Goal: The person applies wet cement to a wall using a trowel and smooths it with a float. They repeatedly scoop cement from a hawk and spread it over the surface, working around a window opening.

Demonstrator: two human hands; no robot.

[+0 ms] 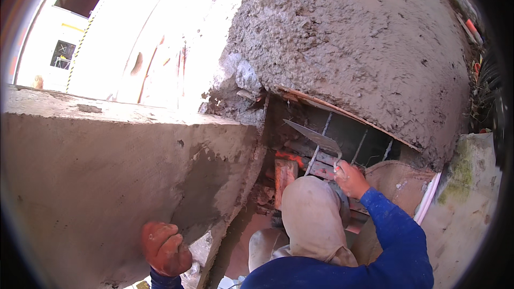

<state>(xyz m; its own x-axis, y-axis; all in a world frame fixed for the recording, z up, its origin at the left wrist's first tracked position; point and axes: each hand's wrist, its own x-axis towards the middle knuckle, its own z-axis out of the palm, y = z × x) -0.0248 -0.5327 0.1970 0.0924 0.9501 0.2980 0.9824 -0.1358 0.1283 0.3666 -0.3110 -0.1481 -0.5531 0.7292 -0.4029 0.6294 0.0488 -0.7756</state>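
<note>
Evidently the trowel [316,136] is in the right hand [350,180], fingers wrapped around its handle, blade reaching forward-left over an opening [345,132]. Work looks part-done: smooth mortar coats the wall [96,171] beside the left hand [167,250] (one darker patch [206,182] seems damp), while steel rods [360,146] ahead of the right hand and an orange brick [285,179] to its left lie bare. The left hand is curled; whether it grips anything, I cannot tell. Rough mortar [364,48] spreads beyond the right hand; glare [176,32] whitens the space far ahead of the left.

The trowel [314,135] is metal, the mortar [353,48] rough.
</note>
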